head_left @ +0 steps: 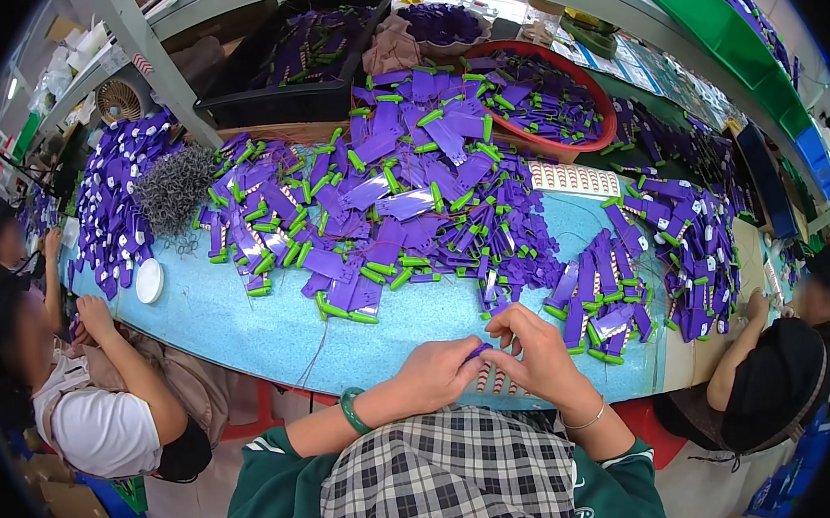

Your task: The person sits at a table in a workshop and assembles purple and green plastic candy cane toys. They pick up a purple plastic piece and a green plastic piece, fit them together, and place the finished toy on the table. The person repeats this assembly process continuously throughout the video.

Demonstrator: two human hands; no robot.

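Note:
My left hand [442, 373] is closed on a small purple plastic piece [479, 351], which pokes out between thumb and fingers. Right beside it, my right hand [540, 354] is bent with its fingertips pinched together; whatever they hold is too small to make out. Under my hands, at the table's near edge, lies a white sheet of red curved stickers [497, 380]. Beyond them spreads a large heap of flat purple pieces with green ends [420, 191]. To the right is a smaller group of purple pieces [605, 289], some bearing red-and-white stickers.
A second sticker sheet [575, 178] lies by a red basket [606, 101] of purple pieces. At the back stands a black crate [270, 105]. A tangle of grey metal pieces [176, 191] and a white round lid [150, 280] are at left. Co-workers sit on both sides.

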